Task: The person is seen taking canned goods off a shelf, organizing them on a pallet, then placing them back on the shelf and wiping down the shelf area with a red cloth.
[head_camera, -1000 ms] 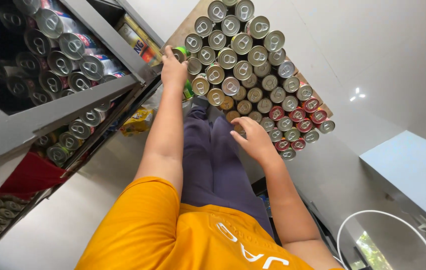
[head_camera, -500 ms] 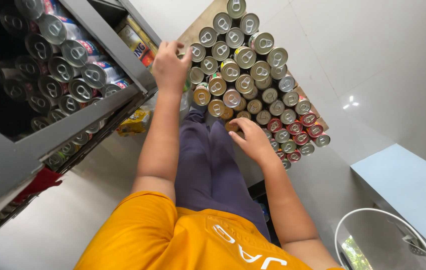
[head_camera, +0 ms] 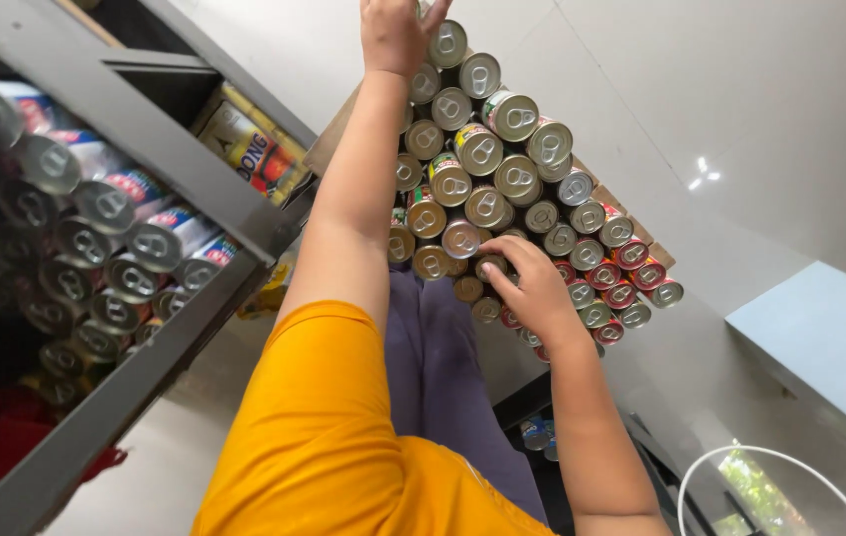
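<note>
A cardboard tray (head_camera: 328, 139) of upright tins stands on the floor in front of my legs, silver-lidded green tins (head_camera: 482, 149) at the far end and red-labelled tins (head_camera: 626, 253) at the near right. My left hand (head_camera: 398, 35) reaches to the far end of the block, fingers curled around a tin at the frame's top edge; that tin is mostly hidden. My right hand (head_camera: 532, 288) rests on the near tins, fingers spread, with fingertips on one lid (head_camera: 490, 266).
A grey metal shelf (head_camera: 175, 169) on the left holds several tins lying on their sides (head_camera: 105, 208) and yellow cartons (head_camera: 249, 149). White floor tiles surround the tray. A pale blue surface (head_camera: 820, 337) and a white cable (head_camera: 740, 457) are at the right.
My left hand has moved from the tray's left edge to the far end of the block. My right hand stays on the near tins. The view has closed in.
</note>
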